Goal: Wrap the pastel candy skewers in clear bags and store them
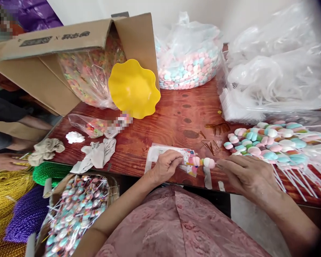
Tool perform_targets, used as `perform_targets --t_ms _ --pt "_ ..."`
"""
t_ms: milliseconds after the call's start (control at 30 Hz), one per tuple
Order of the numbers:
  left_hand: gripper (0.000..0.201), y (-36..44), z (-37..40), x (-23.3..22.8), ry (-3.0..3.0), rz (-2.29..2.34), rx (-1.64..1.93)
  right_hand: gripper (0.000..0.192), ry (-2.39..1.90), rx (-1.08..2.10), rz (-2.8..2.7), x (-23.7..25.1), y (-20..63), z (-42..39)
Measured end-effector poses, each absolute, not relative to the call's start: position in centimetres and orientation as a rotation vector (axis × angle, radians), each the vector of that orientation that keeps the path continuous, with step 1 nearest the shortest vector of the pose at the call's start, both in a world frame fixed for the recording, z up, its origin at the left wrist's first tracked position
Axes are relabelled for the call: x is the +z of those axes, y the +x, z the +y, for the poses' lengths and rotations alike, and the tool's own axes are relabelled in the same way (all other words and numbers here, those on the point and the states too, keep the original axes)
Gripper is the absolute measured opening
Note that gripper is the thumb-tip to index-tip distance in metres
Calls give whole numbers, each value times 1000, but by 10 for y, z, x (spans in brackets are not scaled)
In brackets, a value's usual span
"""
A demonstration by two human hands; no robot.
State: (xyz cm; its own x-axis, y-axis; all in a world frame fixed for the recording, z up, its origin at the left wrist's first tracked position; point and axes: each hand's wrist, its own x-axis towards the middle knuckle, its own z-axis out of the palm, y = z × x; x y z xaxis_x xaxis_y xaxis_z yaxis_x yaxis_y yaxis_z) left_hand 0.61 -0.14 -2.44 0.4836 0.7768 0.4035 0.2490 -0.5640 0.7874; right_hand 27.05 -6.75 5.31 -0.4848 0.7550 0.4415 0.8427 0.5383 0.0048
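Observation:
Between my two hands lies a short marshmallow skewer (203, 162) with pink, white, green and orange pieces. My left hand (168, 165) is closed in a pinch at its left end; a thin yellow-orange strip shows by the fingertips, but what they grip is hidden. At the other end, the fingers of my right hand (250, 175) are closed on the skewer, and its stick is mostly covered by them. Beneath the left hand and skewer, printed clear plastic sleeves (153, 155) lie on the table. Brown twist ties (217, 127) are scattered just beyond.
Finished-looking marshmallow skewers (270, 142) are heaped at right, below plastic bags (278, 78). Behind stand a marshmallow bag (189, 60), a yellow wavy bowl (135, 89) and a cardboard box (56, 35). Gloves (97, 153) lie left; a skewer-filled container (77, 210) sits below. Another person's hand (8, 162) shows.

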Motion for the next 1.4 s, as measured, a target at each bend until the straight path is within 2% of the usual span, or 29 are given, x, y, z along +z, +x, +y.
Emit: perform_targets --t_ms 33,133,167,433,567,733,967,1200,1400 --pt "23 7 -2 -23 2112 804 981 19 -1308 -299 -2380 55 270 -67" --pt "51 9 1 -18 2244 689 877 19 -1297 -304 -2399 59 269 -67" --pt "53 9 3 -16 2277 680 852 18 -1283 -312 -2402 60 269 -66" --pt "32 11 17 2 2282 679 655 19 -1105 -366 -2405 62 268 -68" --pt "22 14 14 8 2269 897 626 17 -1210 -403 -2401 61 263 -70" --pt "13 16 13 -2 2626 1118 556 18 -1322 -385 -2409 60 256 -71" --pt "15 17 12 2 2576 1078 430 21 -1289 -428 -2524 68 248 -69" --pt "4 25 7 10 2317 954 480 20 -1134 -455 -2599 75 236 -63" --pt "15 24 13 15 2168 1110 394 23 -972 -554 -2571 93 229 -67"
